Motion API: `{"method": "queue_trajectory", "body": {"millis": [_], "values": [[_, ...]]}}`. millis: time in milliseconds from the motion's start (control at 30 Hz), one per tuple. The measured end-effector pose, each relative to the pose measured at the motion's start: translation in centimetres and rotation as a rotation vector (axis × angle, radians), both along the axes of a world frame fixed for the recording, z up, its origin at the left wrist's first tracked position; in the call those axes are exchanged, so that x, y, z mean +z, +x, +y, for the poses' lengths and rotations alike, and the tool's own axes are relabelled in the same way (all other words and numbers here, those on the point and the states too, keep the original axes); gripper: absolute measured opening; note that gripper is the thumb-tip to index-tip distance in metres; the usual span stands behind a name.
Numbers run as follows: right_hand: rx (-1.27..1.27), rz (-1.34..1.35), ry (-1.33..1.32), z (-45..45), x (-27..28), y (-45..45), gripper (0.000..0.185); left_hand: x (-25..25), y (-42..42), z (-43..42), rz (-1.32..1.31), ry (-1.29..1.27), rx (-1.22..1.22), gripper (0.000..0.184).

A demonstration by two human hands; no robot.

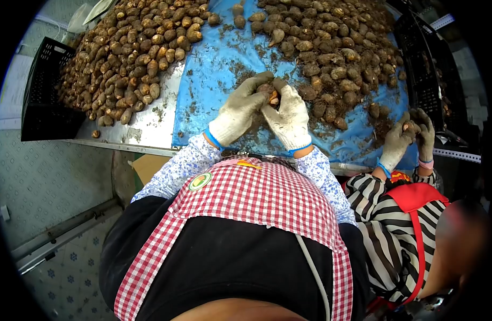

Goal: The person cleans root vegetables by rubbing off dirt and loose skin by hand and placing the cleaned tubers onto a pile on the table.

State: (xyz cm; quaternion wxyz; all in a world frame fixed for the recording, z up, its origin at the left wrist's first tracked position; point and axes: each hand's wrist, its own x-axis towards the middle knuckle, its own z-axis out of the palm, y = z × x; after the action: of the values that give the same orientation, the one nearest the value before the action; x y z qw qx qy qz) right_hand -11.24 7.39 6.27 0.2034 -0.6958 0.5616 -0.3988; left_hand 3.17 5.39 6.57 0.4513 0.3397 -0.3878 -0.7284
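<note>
Grip of the soiled white-gloved left hand and matching right hand clasps one rounded brown tuber between them, above the blue plastic sheet, tuber's long axis unclear, neither hand nearer.

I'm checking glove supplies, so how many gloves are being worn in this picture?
4: on your left hand, your right hand, the co-worker's left hand and the co-worker's right hand, over to your right. More may be hidden.

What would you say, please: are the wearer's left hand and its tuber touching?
Touching: the head view shows the left hand with its thumb against the tuber, no gap between.
</note>
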Motion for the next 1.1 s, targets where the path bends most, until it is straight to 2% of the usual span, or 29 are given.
{"method": "queue_trajectory", "body": {"millis": [67,167,233,267,300,333,367,467,500,600,667,767,800,867,900,933,1000,1100], "values": [[-0.006,0.115,-0.033,0.2,-0.6,0.3,0.047,-1.4,-0.1,0.0,-0.163,-0.108,0.052,0.035],[-0.036,0.344,-0.108,0.4,-0.2,1.2,0.043,-2.7,-0.3,-0.7,-0.161,0.022,0.137,0.034],[-0.057,0.327,-0.163,0.4,-1.0,1.1,0.041,-3.3,-0.6,-1.6,-0.082,0.112,0.156,0.034],[-0.070,0.321,-0.192,0.3,-1.1,1.0,0.040,-3.5,-0.1,-1.9,-0.404,-0.273,0.122,0.034],[-0.047,0.287,-0.027,0.4,0.1,0.9,0.045,-3.5,0.9,-2.1,-0.721,-0.660,0.084,0.034],[-0.047,0.215,-0.023,0.5,0.0,0.8,0.047,-3.5,1.5,-2.1,-1.032,-1.048,0.040,0.034],[-0.048,0.142,-0.020,0.5,-0.2,0.6,0.050,-3.5,1.5,-1.9,-0.928,-0.904,0.008,0.034],[-0.084,0.032,0.014,0.6,-1.0,-0.3,0.053,-3.9,0.9,-1.8,0.593,0.276,-0.154,0.038],[-0.097,-0.001,0.038,0.6,-1.1,-0.3,0.053,-4.0,0.9,-1.8,0.616,0.247,-0.161,0.043],[-0.079,-0.127,0.025,0.4,-1.2,-0.2,0.041,-3.0,0.6,-0.8,0.219,-0.032,-0.028,0.046],[-0.054,-0.220,-0.010,0.5,-1.0,0.1,0.030,-1.1,0.0,-0.3,0.110,0.001,0.033,0.046],[-0.044,0.030,-0.259,0.0,1.5,0.4,0.017,-0.4,-0.2,0.3,0.023,-0.064,0.030,0.050],[-0.051,0.020,-0.200,-0.1,1.5,0.4,0.016,-0.2,-0.2,0.3,0.007,-0.105,0.011,0.052],[-0.065,0.002,-0.080,-0.6,1.0,0.0,0.013,0.4,0.3,0.3,-0.199,-0.126,-0.066,0.054],[-0.057,-0.239,0.180,-1.3,0.4,-0.2,0.016,0.6,0.4,0.3,-0.303,-0.138,-0.102,0.055],[-0.071,-0.611,0.420,-1.3,0.0,-0.3,0.022,0.5,0.3,0.4,-0.246,-0.157,-0.091,0.055],[-0.112,-0.424,0.367,-1.0,0.1,-0.7,0.027,-0.2,0.3,0.9,-0.135,-0.193,-0.064,0.054],[-0.101,-0.481,0.327,-1.7,-1.2,-1.2,0.026,-1.6,1.1,0.8,0.032,-0.078,-0.099,0.053]]}}
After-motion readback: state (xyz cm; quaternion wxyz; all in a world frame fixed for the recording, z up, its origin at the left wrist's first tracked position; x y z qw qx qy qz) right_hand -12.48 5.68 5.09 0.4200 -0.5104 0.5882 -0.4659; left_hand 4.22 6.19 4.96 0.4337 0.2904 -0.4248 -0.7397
